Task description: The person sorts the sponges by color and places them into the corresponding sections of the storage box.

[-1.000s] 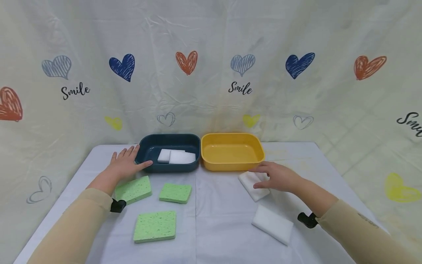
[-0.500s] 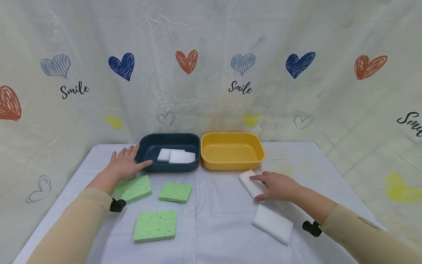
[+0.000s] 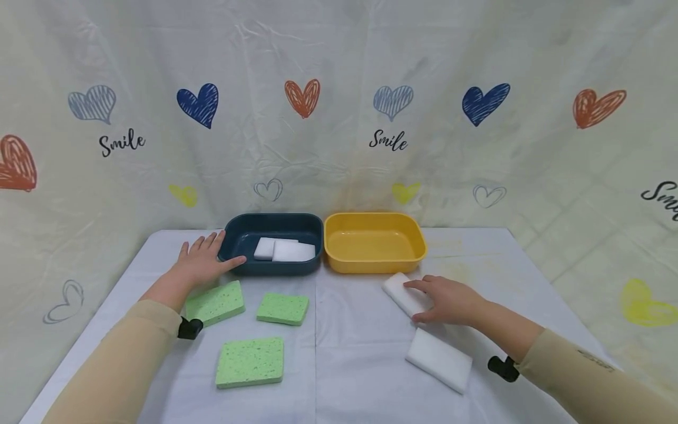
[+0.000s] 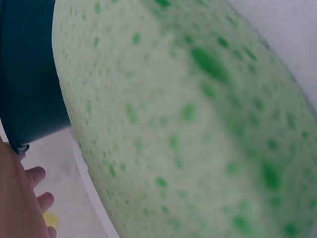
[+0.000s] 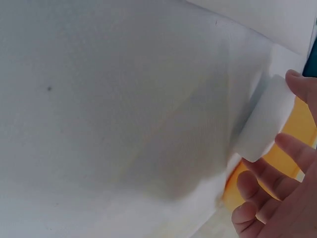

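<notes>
My left hand [image 3: 200,262] rests with spread fingers at the left end of the dark blue tray [image 3: 278,269], its thumb lying over the front rim. Two white sponges [image 3: 293,252] lie in that tray, partly overlapping. On the right, my right hand [image 3: 450,299] holds another white sponge [image 3: 401,290] on the cloth between thumb and fingers. The right wrist view shows the thumb at one end of this white sponge [image 5: 265,119] and fingertips along its edge. A further white sponge [image 3: 439,360] lies nearer the front, apart from the hand.
Three green speckled sponges lie at left: one [image 3: 222,301] under the left wrist, one [image 3: 282,308] before the blue tray, one [image 3: 250,362] nearest. A yellow tray [image 3: 375,265], with nothing in it, adjoins the blue one. Behind hangs a heart-printed curtain [image 3: 339,153].
My right hand has come down and back from beside the yellow tray onto the white sponge, and its fingers have closed around it. The left hand stays put.
</notes>
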Demonstrator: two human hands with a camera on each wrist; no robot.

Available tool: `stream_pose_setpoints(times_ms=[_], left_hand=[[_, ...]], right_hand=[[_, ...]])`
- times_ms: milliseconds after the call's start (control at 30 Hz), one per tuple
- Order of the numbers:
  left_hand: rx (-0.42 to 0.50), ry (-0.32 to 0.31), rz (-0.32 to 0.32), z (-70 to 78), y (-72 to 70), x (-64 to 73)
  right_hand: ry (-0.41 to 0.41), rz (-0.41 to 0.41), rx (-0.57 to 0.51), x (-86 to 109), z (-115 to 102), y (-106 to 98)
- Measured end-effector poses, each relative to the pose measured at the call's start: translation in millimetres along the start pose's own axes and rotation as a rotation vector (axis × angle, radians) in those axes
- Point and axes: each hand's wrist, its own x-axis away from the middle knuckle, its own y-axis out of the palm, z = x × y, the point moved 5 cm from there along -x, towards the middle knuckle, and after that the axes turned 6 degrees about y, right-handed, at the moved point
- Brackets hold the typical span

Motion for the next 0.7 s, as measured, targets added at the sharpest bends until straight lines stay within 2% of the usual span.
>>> stream_pose_setpoints(times_ms=[300, 700], left_hand=[[0.001, 0.004, 0.008, 0.4, -0.6, -0.9], [0.002, 0.005, 0.008, -0.8, -0.6, 0.0]], right_hand=[[-0.108, 0.048, -0.006, 12.9, -0.3, -13.2], [-0.183, 0.067, -0.083, 18.9, -5.8, -40.3]])
